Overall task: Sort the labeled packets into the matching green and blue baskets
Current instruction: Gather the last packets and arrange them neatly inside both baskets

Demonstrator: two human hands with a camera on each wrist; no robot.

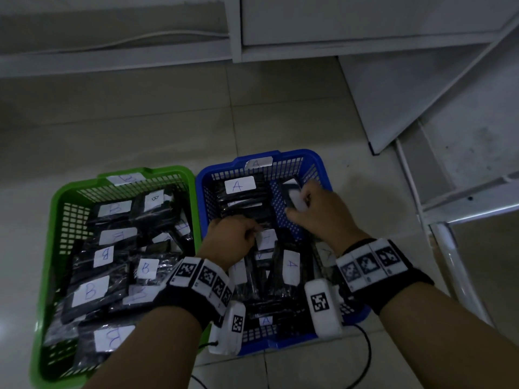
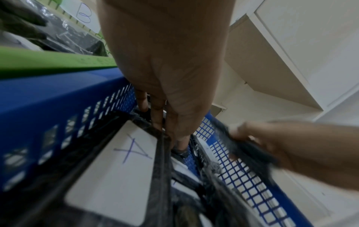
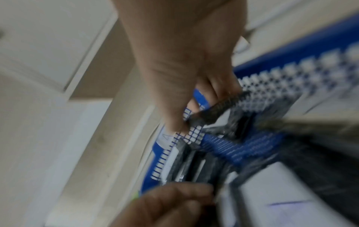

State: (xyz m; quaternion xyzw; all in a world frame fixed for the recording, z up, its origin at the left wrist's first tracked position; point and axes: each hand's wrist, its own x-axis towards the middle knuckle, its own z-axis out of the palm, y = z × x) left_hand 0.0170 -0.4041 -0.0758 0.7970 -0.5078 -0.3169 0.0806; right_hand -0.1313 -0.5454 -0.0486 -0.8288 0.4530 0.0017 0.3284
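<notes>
Head view: right hand (image 1: 317, 211) pinches black plastic packet with white label (image 1: 290, 192), upright, at far-right wall of blue mesh basket (image 1: 297, 154); left hand (image 1: 233, 238) nearer, mid-basket.
Left wrist: its fingers (image 2: 157, 113) together, pushed down between standing A-labelled packets (image 2: 116, 161); grip unclear.
Right wrist: blurred; fingertips (image 3: 177, 124) clamped on packet's edge.

Green basket (image 1: 56, 209), blue basket (image 1: 314, 161), black packets (image 1: 247, 203)
</notes>
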